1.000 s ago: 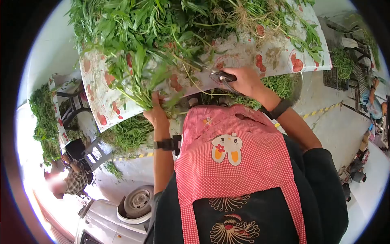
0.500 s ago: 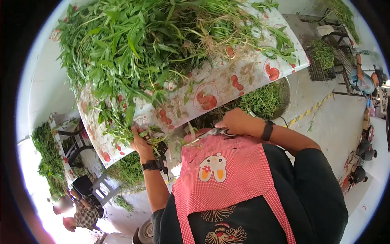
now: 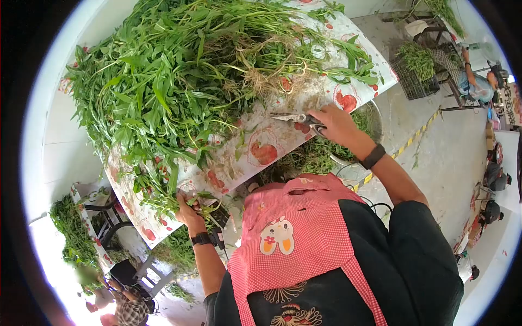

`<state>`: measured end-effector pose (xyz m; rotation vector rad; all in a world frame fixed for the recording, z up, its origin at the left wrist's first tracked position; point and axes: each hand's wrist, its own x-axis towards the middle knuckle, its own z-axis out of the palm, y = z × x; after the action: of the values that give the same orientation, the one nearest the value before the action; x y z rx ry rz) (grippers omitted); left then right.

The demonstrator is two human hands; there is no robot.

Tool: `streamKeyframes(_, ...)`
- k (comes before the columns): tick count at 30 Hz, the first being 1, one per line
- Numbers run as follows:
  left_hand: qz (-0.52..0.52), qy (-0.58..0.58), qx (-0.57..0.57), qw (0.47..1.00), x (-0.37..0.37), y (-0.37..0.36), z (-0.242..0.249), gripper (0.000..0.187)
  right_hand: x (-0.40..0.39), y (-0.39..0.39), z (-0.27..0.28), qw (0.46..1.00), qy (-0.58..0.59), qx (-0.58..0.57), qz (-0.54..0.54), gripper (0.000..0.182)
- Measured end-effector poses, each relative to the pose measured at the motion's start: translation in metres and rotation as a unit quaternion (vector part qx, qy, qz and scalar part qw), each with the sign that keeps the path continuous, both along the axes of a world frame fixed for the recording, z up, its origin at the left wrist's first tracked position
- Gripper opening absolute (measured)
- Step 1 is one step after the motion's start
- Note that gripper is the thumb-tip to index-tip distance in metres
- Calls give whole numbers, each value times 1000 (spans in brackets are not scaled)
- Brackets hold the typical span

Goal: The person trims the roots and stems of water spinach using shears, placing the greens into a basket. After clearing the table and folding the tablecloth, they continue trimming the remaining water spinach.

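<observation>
- Leafy bunch (image 3: 157, 187) sat at the near-left edge of the table: narrow green leaves, smooth pale stems.
- Left hand (image 3: 189, 214) had its fingers curled round the stems, grip closed on them; a dark band circled the wrist.
- Right hand (image 3: 337, 129) gripped scissors (image 3: 293, 117): shiny metal blades, dark handles, tips pointing toward the pile. Blade gap too small to tell.
- Scissors were over the tablecloth (image 3: 288, 137), well apart from the bunch. Cloth was white, red fruit prints, dirt-smudged, glossy in places.
- Pile (image 3: 157, 87) covered much of the table: tangled long leaves, stringy brown roots toward the right.
- Apron (image 3: 293, 261) was red-and-white check fabric, with a white rabbit-shaped patch (image 3: 277, 237).
</observation>
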<state>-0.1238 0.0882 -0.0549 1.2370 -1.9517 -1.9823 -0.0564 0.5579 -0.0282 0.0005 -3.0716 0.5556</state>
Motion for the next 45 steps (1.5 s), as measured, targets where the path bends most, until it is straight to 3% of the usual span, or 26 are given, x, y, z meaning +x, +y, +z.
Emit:
streamKeyframes(3,-6,6,9,1000,0,-6,-4,31,-13,7,6,999,6,-33,38,47)
streamKeyframes(6,-9,4,-4,1000,-1,-4,-4,29,-38,7,18,999,-3,-43,5,43)
streamKeyframes(9,-5,-23,1,1000,1,-4,0,28,-83,0,25,996,77,-44,-2,41)
streamKeyframes(14,-8,-11,-5,1000,-1,-2,1,29,-130,-28,21,991,109,81,20,37)
streamKeyframes(22,-25,-40,17,999,0,-5,8,35,-105,-54,32,984,146,83,57,14)
streamKeyframes(28,-100,-8,84,991,5,-23,-6,24,-66,-117,60,966,241,47,74,7)
streamKeyframes(30,-117,-3,160,980,2,-20,-13,25,-51,-144,55,991,100,-25,87,10)
streamKeyframes(31,-158,-4,165,973,2,-12,-9,28,-43,-159,49,991,97,-23,89,10)
streamKeyframes(33,-200,-34,180,963,-3,4,4,28,-26,-190,36,988,-6,-126,93,10)
streamKeyframes(35,-243,-67,192,949,-9,12,16,28,-16,-209,34,981,-30,-159,110,13)
streamKeyframes(37,-355,-30,247,901,-18,19,20,32,-8,-225,31,963,-90,-220,123,18)
streamKeyframes(38,-355,-30,250,900,-22,20,16,32,-6,-232,27,964,-92,-218,122,18)
streamKeyframes(40,-331,-57,404,851,-29,26,22,31,-5,-246,28,941,-143,-253,174,16)
streamKeyframes(42,-325,-64,407,851,-31,20,29,32,-5,-248,29,934,-178,-264,164,16)
streamKeyframes(44,-390,-40,445,805,-32,4,30,31,-7,-250,22,921,-141,-296,211,20)
streamKeyframes(45,-399,-41,385,831,-25,-1,46,29,-8,-252,24,918,-144,-300,217,20)
